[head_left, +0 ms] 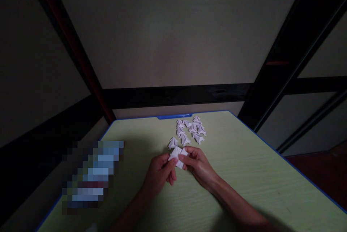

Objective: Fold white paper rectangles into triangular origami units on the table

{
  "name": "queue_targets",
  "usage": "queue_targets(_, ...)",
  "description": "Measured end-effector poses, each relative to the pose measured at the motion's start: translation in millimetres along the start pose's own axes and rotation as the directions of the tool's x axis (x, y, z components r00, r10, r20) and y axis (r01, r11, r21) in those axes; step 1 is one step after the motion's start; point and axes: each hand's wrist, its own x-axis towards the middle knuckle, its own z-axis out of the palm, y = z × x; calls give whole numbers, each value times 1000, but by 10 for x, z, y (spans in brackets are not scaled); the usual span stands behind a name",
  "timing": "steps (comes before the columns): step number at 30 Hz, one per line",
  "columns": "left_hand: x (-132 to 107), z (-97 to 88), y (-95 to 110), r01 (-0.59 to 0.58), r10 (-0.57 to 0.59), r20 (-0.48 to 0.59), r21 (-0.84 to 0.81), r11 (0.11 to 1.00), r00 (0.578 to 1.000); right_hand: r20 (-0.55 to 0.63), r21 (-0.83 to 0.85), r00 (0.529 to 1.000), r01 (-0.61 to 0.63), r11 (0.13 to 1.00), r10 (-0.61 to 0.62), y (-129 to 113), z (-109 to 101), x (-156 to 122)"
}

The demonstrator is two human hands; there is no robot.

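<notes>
A small piece of folded white paper, with creases and pointed corners, is held up just above the table. My left hand pinches its left lower side, thumb on top. From the right, my right hand grips the same paper between thumb and fingers. Right behind it lies a folded paper figure, close to the paper in my hands. Several more such white origami figures are grouped farther back on the table. The undersides of the held paper and some fingertips are hidden.
The light wood-grain table has a blue edge and a blue handle-like piece at the back. At the left lies a pixelated, unrecognisable object. A pale panelled wall with dark strips stands behind the table.
</notes>
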Motion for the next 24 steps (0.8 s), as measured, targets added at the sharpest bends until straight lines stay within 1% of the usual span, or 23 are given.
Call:
queue_targets(2, 2, -8, -6, -14, 15, -26, 20, 1000, 1000, -11, -12, 1000, -15, 1000, 15, 6, 1, 4)
queue_targets(6, 11, -34, -11, -57, 62, -146, 43, 997, 987, -24, -32, 999, -27, 999, 26, 29, -3, 8)
queue_targets(8, 16, -48, -11, -73, 80, -181, 46, 996, 980, -28, -25, 999, -24, 999, 23, 36, -4, 10)
queue_targets(11, 18, -67, -10, -77, 86, -200, 52, 996, 976, -54, 19, 998, -24, 1000, 25, 37, -4, 14)
queue_targets(14, 16, -79, -5, -57, 65, -217, 45, 997, 974, -85, 79, 995, -35, 996, 42, 26, -6, 19)
queue_targets(18, 21, -82, 13, -18, 19, -245, 6, 1000, 969, -75, 125, 996, -48, 991, 57, 1, -5, 20)
queue_targets(24, 15, -72, 54, 12, -20, -245, -34, 999, 969, -101, 164, 992, -54, 985, 71, -29, -1, 20)
